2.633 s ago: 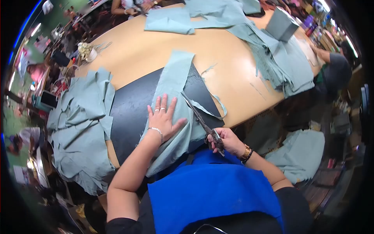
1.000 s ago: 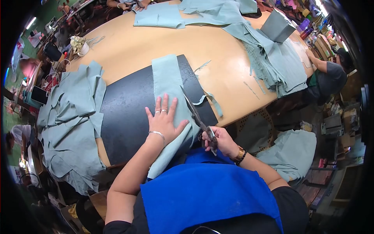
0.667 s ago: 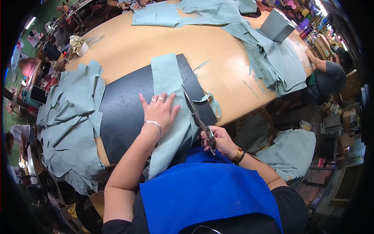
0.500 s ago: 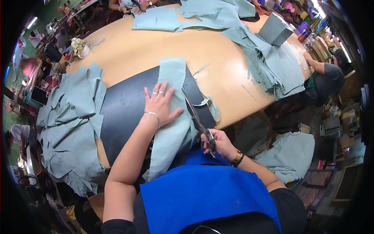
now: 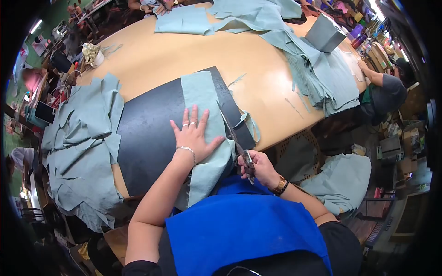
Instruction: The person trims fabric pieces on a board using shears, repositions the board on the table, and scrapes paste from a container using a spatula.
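My left hand (image 5: pixel 193 135) lies flat with fingers spread on a long strip of pale green fabric (image 5: pixel 200 92). Under the strip is a black board (image 5: pixel 149 124) on the table. The strip's near end hangs over the table edge toward my blue apron (image 5: pixel 248 225). In my right hand (image 5: pixel 260 168) is a pair of long scissors (image 5: pixel 235 140), gripped by the handles and pointing away from me along the strip's right edge. Beside the blades, a thin curled offcut (image 5: pixel 250 125) lies at the board's right side.
Loose green fabric pieces (image 5: pixel 85 129) are heaped at the left. A layered fabric stack (image 5: pixel 331 85) with a grey-green block (image 5: pixel 325 34) stands at the right. Across the table (image 5: pixel 152 55), a person's hands are by more fabric (image 5: pixel 184 20); another person's arm (image 5: pixel 374 76) rests at right.
My left hand has slid toward me and slightly right, and the strip's far end has moved nearer with it. The scissors hand has barely moved.
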`<state>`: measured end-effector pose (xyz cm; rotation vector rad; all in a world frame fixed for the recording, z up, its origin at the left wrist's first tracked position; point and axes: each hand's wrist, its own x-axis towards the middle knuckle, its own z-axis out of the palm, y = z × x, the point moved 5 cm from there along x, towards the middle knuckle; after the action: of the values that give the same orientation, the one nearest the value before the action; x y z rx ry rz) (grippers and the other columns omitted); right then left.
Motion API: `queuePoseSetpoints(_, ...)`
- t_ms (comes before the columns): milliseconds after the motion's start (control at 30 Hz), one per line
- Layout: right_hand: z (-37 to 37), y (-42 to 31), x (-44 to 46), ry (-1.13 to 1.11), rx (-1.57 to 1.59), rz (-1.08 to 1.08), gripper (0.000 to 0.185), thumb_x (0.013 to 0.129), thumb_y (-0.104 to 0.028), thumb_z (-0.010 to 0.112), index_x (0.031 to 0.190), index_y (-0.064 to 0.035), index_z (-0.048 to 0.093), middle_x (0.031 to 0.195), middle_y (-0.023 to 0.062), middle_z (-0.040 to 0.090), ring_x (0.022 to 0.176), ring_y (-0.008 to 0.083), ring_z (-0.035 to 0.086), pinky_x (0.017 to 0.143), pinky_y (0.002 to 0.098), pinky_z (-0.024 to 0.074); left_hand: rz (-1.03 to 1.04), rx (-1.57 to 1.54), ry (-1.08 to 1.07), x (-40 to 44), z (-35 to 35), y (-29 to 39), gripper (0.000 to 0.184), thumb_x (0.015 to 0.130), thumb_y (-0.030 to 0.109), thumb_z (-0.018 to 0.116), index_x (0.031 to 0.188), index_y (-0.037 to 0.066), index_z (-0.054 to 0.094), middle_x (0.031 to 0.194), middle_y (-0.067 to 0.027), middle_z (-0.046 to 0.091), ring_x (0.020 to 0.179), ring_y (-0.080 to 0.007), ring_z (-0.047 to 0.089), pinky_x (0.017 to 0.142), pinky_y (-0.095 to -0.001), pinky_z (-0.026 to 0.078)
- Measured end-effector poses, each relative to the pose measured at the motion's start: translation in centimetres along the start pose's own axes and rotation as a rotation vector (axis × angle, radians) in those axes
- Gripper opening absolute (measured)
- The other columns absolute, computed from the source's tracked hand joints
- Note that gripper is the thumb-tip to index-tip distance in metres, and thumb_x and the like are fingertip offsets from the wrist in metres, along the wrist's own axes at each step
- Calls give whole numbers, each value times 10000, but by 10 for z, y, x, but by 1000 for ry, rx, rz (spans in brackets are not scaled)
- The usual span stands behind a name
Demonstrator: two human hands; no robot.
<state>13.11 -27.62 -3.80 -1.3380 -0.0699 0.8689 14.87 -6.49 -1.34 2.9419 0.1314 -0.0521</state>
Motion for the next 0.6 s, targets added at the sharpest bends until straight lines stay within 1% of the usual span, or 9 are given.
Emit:
queuePoseSetpoints(200, 0, 1, -6, -18, -24, 43, 159, 921, -197, 638, 950, -42, 621, 802, -4, 600, 683, 54, 583, 597, 222, 525, -12, 8, 18, -5, 1, 4, 916, 812, 691, 496, 1520, 172, 237, 1589, -176, 122, 1467, -381, 60, 1052, -734, 70)
queuePoseSetpoints(400, -1, -2, 0, -11, 59, 6, 127, 918, -161, 616, 951, -38, 617, 805, -10, 593, 684, 60, 584, 610, 225, 532, 12, 28, -16, -17, 0, 15, 918, 809, 683, 506, 1521, 172, 232, 1589, -179, 115, 1465, -380, 65, 1051, -734, 71)
queuePoseSetpoints(467, 0, -5, -1, 0, 51, 10, 138, 920, -168, 620, 962, -36, 620, 803, -8, 596, 681, 63, 586, 609, 227, 534, 10, 33, -22, -18, 1, 15, 922, 806, 681, 513, 1521, 171, 230, 1588, -179, 117, 1463, -382, 72, 1052, -733, 71)
queuePoseSetpoints(567, -1, -3, -1, -8, 25, 9, 166, 921, -189, 633, 979, -34, 625, 797, -4, 601, 677, 64, 588, 603, 229, 536, 9, 54, 6, -19, -1, 15, 861, 826, 648, 507, 1517, 203, 248, 1583, -166, 157, 1459, -372, 124, 1049, -737, 83)
queuePoseSetpoints(600, -2, -1, -1, -14, 13, 8, 177, 922, -198, 638, 985, -34, 626, 794, -3, 602, 675, 65, 589, 601, 229, 537, 16, 48, 34, -17, 1, 14, 824, 836, 632, 507, 1502, 201, 284, 1575, -163, 181, 1457, -366, 136, 1049, -738, 80)
